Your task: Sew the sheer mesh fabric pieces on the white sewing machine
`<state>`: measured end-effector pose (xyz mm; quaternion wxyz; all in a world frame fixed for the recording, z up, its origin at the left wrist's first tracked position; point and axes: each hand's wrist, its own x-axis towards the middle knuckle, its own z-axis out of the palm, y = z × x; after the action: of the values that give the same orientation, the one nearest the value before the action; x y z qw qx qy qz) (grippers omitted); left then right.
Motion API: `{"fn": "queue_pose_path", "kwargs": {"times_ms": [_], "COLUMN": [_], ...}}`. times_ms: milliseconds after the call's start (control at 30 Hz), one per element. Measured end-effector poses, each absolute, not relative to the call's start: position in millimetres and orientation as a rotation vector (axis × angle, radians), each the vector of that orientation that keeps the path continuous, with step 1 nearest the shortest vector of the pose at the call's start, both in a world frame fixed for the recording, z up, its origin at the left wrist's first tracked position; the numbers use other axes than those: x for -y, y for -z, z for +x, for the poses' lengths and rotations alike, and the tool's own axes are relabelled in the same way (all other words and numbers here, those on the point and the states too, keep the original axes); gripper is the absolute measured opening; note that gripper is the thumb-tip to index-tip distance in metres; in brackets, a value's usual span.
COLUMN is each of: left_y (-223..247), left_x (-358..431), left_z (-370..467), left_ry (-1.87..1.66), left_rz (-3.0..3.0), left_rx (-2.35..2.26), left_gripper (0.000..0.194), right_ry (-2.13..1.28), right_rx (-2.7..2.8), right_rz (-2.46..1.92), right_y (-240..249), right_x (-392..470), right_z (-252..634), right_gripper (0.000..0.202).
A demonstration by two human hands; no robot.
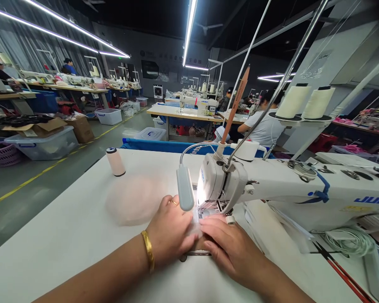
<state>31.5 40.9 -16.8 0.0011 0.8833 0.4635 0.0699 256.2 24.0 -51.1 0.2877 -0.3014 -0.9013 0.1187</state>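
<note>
At the needle area of the white sewing machine point(213, 172), both hands are on a thin pale fabric point(194, 230). My left hand point(170, 229), with a gold bracelet at the wrist, has its fingers curled and closed on the fabric, left of the presser foot. From the right, my right hand point(232, 248) grips the same fabric close to the foot, thumb and fingers near together. Left of my left hand lies a rounded pale pink piece point(135, 200), smeared by motion; whether it joins the fabric I cannot tell. The fingertips are partly hidden. A grey lamp head point(185, 189) hangs over my left fingers.
A pink thread spool point(115, 162) stands on the white table point(66, 235). To the right are pale cloth strips point(271, 235), a coil of light green cord point(349, 242) and red-handled scissors point(344, 271). Thread cones point(293, 101) sit behind the machine. Other people work at tables beyond.
</note>
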Motion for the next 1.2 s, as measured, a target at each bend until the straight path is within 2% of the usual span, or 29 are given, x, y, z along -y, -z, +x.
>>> {"fn": "queue_pose_path", "kwargs": {"times_ms": [233, 400, 533, 900, 1200], "left_y": [21, 39, 46, 48, 47], "left_x": [-33, -41, -38, -37, -47], "left_z": [23, 21, 24, 25, 26], "left_ry": [-0.222, -0.433, -0.595, -0.766, -0.609], "left_rz": [2.611, 2.75, 2.787, 2.829, 2.851], "left_rx": [-1.23, -1.107, -0.95, -0.941, -1.094], "left_gripper": [0.01, 0.025, 0.023, 0.025, 0.027], "right_ry": [-0.31, -0.206, -0.181, -0.127, -0.069], "right_rx": [2.482, 2.496, 2.497, 2.502, 2.465], "right_rz": [-0.907, -0.932, -0.96, -0.997, -1.105], "right_y": [47, 53, 55, 59, 61], "right_x": [-22, -24, -24, -25, -32], "right_z": [252, 258, 261, 260, 259], "right_gripper": [0.027, 0.028, 0.031, 0.03, 0.052]}}
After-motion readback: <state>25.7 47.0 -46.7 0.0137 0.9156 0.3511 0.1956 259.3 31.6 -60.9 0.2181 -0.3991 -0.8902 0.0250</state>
